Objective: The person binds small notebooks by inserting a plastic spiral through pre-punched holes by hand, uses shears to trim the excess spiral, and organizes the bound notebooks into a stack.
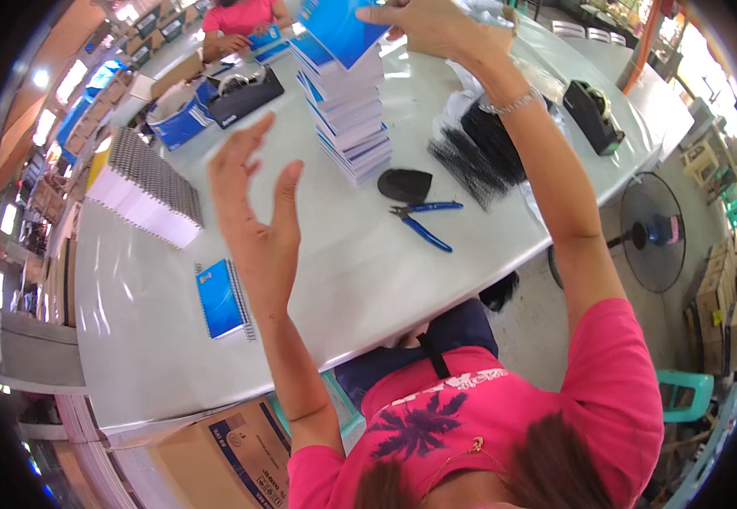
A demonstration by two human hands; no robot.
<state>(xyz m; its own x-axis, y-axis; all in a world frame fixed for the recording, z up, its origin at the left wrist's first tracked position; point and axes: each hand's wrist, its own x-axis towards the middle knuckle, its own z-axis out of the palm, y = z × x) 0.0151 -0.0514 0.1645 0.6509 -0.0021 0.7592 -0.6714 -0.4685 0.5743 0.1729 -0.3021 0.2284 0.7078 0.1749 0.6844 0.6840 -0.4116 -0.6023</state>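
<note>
A pink shirt point(513, 394) with a dark palm print lies nearest. Past it, atop a tall, uneven stack point(351, 127) of white pages and blue covers, is a glossy blue cover point(347, 34), one corner toward the wearer. The right hand point(436, 25) pinches its right edge, thumb on top. The left hand point(256, 204), thumb and fingers wide apart, holds nothing above the table point(335, 254).

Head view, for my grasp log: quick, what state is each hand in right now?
Left hand: open, holding nothing.
Right hand: closed on the edge of a blue cover, over the paper stack.
</note>
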